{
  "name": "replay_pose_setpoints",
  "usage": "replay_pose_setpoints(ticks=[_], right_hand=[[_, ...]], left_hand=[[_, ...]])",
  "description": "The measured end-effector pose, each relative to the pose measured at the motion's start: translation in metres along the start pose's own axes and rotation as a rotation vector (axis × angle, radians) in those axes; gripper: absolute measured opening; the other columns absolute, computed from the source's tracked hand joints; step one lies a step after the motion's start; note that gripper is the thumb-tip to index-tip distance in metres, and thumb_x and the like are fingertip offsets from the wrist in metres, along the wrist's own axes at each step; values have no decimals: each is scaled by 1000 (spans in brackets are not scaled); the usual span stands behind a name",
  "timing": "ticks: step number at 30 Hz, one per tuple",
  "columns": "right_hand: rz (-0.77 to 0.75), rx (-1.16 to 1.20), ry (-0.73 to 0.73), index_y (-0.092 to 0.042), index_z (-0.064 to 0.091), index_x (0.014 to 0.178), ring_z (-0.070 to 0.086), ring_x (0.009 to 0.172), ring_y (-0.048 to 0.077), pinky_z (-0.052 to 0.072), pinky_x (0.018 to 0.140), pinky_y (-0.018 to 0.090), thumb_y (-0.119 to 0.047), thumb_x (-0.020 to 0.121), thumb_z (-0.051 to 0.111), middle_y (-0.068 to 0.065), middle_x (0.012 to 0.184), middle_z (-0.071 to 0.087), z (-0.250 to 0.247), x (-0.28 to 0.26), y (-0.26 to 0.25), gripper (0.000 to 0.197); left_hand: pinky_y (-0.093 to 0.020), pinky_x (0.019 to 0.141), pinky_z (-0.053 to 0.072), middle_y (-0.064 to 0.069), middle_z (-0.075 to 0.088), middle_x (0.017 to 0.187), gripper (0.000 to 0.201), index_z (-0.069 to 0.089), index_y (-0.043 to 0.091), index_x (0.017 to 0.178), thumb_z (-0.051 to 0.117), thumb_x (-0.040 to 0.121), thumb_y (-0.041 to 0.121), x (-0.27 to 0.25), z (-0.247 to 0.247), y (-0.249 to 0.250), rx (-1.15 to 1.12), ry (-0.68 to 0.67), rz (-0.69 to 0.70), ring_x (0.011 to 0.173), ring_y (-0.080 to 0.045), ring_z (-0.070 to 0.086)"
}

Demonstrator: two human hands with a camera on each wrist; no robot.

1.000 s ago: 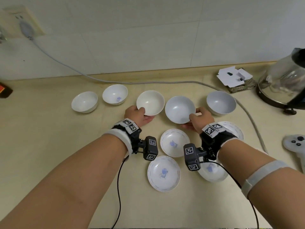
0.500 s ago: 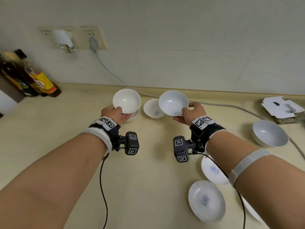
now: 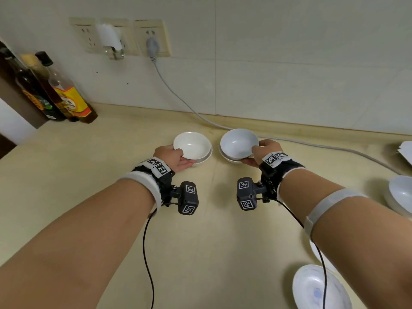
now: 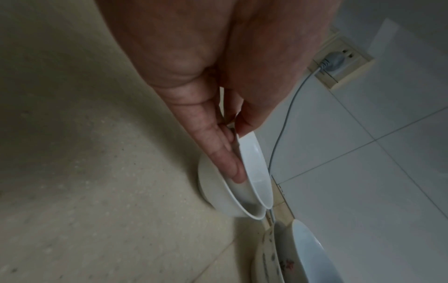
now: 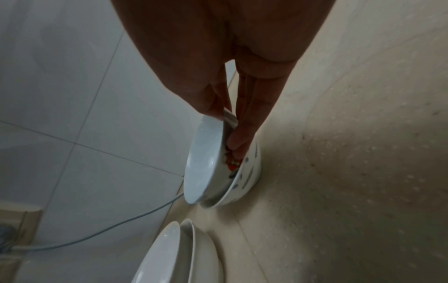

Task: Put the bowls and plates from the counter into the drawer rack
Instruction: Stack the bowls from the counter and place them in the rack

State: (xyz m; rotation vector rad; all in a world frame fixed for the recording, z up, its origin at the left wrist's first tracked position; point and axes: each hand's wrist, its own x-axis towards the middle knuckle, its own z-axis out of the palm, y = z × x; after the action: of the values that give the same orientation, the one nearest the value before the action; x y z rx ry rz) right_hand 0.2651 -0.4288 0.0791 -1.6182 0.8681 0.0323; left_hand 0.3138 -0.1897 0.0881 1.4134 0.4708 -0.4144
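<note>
Lowered since half a second ago: both carried bowls, now nesting into others. Left hand [image 3: 172, 157] pinching white bowl [image 3: 191, 145] by its near rim, over lower bowl [image 3: 204, 159]. Right hand [image 3: 264, 151] likewise gripping bluish bowl [image 3: 239, 142] over patterned bowl [image 5: 249, 172] on far counter [image 3: 89, 175]. Fingers caught between; could chip or tip if dropped tilted.

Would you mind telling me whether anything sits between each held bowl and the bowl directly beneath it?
Nothing visible does. The left hand holds its bowl just over a second bowl, and the right hand holds its bowl over a patterned bowl; only the fingers reach between them.
</note>
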Motion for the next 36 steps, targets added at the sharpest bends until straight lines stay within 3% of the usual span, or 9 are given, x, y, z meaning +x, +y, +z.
replay_pose_setpoints(ticks=[3,5,12,16,20,22,27,32,36], right_hand=[[1,-32,1,-15,54,124,75,75,41,62,77,49,-2,79,56,12,81,65,3,1,1,46],[-4,-53,6,-20,52,124,75,71,39,63,74,49,-3,75,56,17,91,69,4,3,1,52],[-22,-116,37,-21,50,127,75,71,36,63,73,49,-8,82,50,18,97,67,11,8,7,46],[37,-58,-24,-6,55,117,75,74,41,61,80,53,-10,83,48,12,79,65,14,4,4,35],[108,155,-39,-1,53,123,72,77,43,63,77,46,4,87,46,16,102,58,12,-7,0,36],[74,206,-26,-3,51,130,72,79,45,63,76,44,2,88,46,17,114,52,10,-16,-3,42],[-3,152,-102,-8,48,138,74,76,43,63,76,43,-1,87,49,16,119,52,5,-46,-20,52],[28,-55,-217,-6,57,119,75,78,42,62,78,46,0,86,52,14,102,62,15,-85,-21,34],[30,-116,-247,-9,55,118,73,87,44,64,70,44,0,89,48,14,112,56,26,-103,-8,31]], left_hand=[[-31,47,61,-23,59,85,49,51,-5,140,40,93,-15,4,2,-4,35,-10,3,76,-38,67],[-30,49,61,-19,57,80,51,51,-1,142,39,94,-14,7,3,-6,60,-11,14,73,-36,68],[-31,54,60,-12,60,78,55,54,19,143,43,93,0,22,0,-15,271,65,49,60,-23,64],[-37,63,63,-19,60,119,56,54,21,144,42,94,-2,23,-1,-16,191,10,33,75,-31,70],[-39,65,65,-21,54,132,50,59,16,134,44,92,-7,18,-6,-16,111,-51,24,89,-41,72],[-39,63,65,-21,54,133,51,59,16,134,45,92,-8,14,-8,-18,111,-63,11,95,-44,71],[-34,54,63,-25,58,131,52,58,12,138,45,92,-9,-11,-10,-31,109,-139,-50,96,-46,70],[-37,68,65,-24,61,132,55,52,18,146,48,97,-5,-43,-18,-54,63,-272,-114,102,-42,72],[-36,76,65,-22,64,129,43,50,24,145,53,103,19,-57,-23,-66,28,-298,-124,101,-40,73]])
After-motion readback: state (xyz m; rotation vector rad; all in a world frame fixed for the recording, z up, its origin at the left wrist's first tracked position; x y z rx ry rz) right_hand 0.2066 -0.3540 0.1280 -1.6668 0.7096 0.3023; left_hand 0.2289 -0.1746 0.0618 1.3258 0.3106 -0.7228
